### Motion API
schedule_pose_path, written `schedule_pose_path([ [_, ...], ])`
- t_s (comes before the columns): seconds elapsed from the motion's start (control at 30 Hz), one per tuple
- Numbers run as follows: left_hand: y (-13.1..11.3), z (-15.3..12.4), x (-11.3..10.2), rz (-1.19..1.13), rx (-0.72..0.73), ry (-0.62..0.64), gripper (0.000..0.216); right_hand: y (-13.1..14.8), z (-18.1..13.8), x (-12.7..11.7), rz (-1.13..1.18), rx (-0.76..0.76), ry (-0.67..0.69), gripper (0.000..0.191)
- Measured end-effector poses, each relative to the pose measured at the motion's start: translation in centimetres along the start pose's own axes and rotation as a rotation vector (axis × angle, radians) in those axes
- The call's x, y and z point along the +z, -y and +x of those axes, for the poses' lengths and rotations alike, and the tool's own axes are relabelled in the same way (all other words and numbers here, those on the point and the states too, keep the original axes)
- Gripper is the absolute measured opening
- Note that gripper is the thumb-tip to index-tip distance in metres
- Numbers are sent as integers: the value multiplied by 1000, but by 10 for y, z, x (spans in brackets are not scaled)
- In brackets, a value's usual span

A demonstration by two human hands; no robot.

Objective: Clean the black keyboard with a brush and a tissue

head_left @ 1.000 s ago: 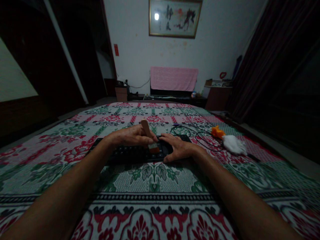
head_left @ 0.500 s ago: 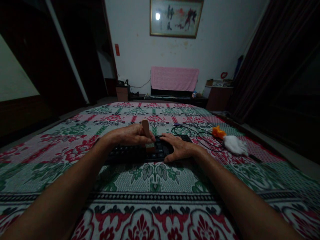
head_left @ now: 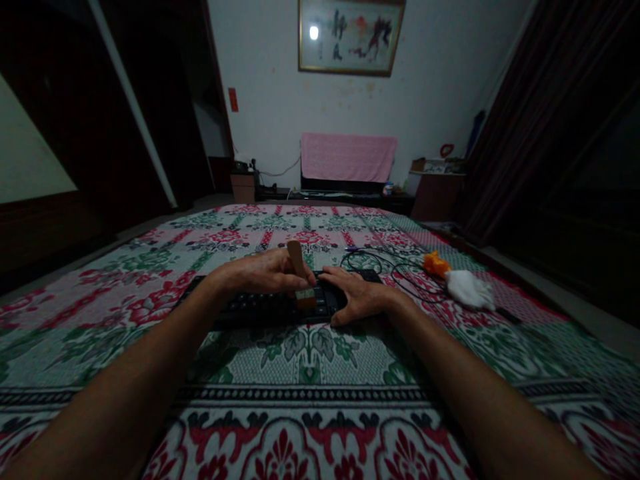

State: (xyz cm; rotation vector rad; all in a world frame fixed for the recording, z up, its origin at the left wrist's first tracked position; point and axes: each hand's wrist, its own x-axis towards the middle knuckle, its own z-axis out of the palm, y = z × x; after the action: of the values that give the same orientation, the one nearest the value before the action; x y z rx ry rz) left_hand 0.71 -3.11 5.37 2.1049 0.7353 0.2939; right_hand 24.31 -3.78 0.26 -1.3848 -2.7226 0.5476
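A black keyboard [head_left: 255,308] lies on the patterned bedspread [head_left: 310,360] in front of me. My left hand [head_left: 273,272] is closed round a small brush [head_left: 296,259] with a flat wooden handle, its handle pointing up. The brush's reddish-brown bristles point down onto the keys, right of the keyboard's middle. My right hand [head_left: 355,295] rests with fingers spread on the keyboard's right end, hiding part of it. A black cable [head_left: 400,267] lies in loops behind and to the right of that hand.
Right of the keyboard lie an orange crumpled cloth [head_left: 437,264] and a white wad of cloth [head_left: 469,289], with a dark thin object [head_left: 509,315] beside it. Beyond the bed, a pink towel [head_left: 349,157] covers a screen-like object by the wall.
The brush in my left hand has shifted slightly right over the keys. My right hand stays in nearly the same place on the keyboard.
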Motion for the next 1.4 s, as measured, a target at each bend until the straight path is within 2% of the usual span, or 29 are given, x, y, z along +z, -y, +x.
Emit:
schedule_pose_path([
  [0.2, 0, 11, 15, -5, 84, -29, 27, -1, 2, 1, -4, 15, -4, 107],
  [0.37, -2, 15, 24, 17, 83, -9, 27, 0, 2, 1, -19, 3, -6, 107],
  [0.5, -3, 11, 21, 203, 71, -8, 26, 1, 1, 1, -40, 6, -5, 106],
  [0.6, -1, 2, 11, 278, 0, -22, 25, 2, 1, 1, -42, 26, 16, 107],
  [0.77, 0, -9, 2, 169, -55, -74, 24, 0, 1, 2, -22, 17, -1, 107],
  [0.9, -4, -7, 18, 161, 15, -116, 26, -1, 2, 3, -20, 22, 0, 108],
  [1.03, -4, -7, 32, 194, 17, -141, 28, 1, 1, 2, -25, 11, -12, 105],
  [1.13, 2, -15, 27, 213, -16, -144, 26, 2, 0, 2, -31, 13, -16, 105],
  [1.23, 13, -25, 18, 105, -105, -154, 32, 2, 0, 3, -37, 12, -17, 106],
  [1.4, 28, -40, 12, -99, -190, -311, 44, 0, 1, 6, -29, -10, -41, 107],
])
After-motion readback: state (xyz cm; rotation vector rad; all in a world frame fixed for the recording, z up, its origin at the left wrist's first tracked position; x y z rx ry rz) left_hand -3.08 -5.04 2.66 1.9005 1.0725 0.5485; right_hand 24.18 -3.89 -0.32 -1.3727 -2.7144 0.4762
